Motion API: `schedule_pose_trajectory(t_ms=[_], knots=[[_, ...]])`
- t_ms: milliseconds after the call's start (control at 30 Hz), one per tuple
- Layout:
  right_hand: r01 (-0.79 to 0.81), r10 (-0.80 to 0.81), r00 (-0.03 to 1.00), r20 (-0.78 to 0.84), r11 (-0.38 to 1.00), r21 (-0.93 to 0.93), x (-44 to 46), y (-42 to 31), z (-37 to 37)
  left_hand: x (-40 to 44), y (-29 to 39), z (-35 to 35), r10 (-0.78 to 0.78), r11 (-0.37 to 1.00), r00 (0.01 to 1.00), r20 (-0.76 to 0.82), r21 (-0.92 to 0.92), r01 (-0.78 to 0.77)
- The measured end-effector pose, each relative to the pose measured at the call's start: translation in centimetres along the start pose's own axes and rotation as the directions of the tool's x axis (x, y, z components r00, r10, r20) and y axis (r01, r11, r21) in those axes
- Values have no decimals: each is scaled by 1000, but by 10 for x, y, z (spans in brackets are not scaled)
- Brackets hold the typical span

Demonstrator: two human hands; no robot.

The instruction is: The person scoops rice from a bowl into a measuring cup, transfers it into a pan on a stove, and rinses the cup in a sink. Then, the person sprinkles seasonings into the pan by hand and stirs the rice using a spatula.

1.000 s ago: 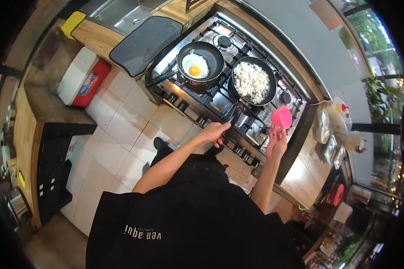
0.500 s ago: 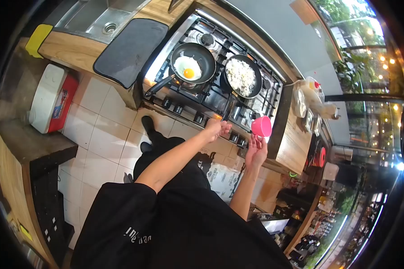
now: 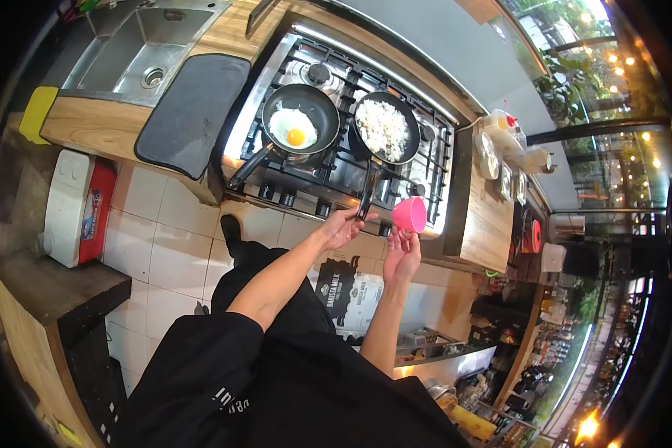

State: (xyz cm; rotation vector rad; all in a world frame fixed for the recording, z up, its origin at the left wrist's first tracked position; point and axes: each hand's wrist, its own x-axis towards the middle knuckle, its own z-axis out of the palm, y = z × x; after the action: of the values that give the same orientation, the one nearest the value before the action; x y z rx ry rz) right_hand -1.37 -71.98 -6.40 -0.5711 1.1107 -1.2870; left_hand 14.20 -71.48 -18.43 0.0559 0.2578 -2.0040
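My left hand (image 3: pixel 343 228) is palm up with its fingers apart, right by the end of the black handle of the right-hand frying pan (image 3: pixel 367 153); I cannot tell whether it touches the handle. That pan holds white rice (image 3: pixel 382 128) with small bits mixed in. My right hand (image 3: pixel 402 257) grips a small pink cup (image 3: pixel 410 215) from below, in front of the stove. A fried egg (image 3: pixel 294 133) with a whole yolk lies in the left frying pan (image 3: pixel 322 112), whose handle points toward the lower left.
Both pans stand on a gas stove (image 3: pixel 284 75) with knobs along its front. A dark mat (image 3: pixel 194 112) lies on the counter at left, beside a metal sink (image 3: pixel 138 56). Bottles and containers (image 3: pixel 504 149) stand at right. A red and white box (image 3: pixel 78 209) sits lower left.
My left hand has turned palm up and its fingers have opened near the pan handle. The pink cup stays in my right hand. The camera view has shifted slightly.
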Motion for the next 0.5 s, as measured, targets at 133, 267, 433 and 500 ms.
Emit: schedule_pose_trajectory(t_ms=[133, 267, 433, 500], knots=[[0, 0, 1000, -28, 999, 34, -11, 8, -5, 1, 1, 1, -54, 997, 998, 26, -51, 55], [18, -18, 999, -32, 1000, 13, -24, 9, -6, -4, 2, 10, -32, 995, 999, -28, 93, 35], [-34, 29, 998, 59, 996, 84, -24, 13, 9, -3, 5, -2, 3, 980, 997, -79, 199, 12], [-39, 44, 992, 116, 998, -47, -12, 17, 10, -2, 7, -5, -12, 983, 999, -34, 185, 18]])
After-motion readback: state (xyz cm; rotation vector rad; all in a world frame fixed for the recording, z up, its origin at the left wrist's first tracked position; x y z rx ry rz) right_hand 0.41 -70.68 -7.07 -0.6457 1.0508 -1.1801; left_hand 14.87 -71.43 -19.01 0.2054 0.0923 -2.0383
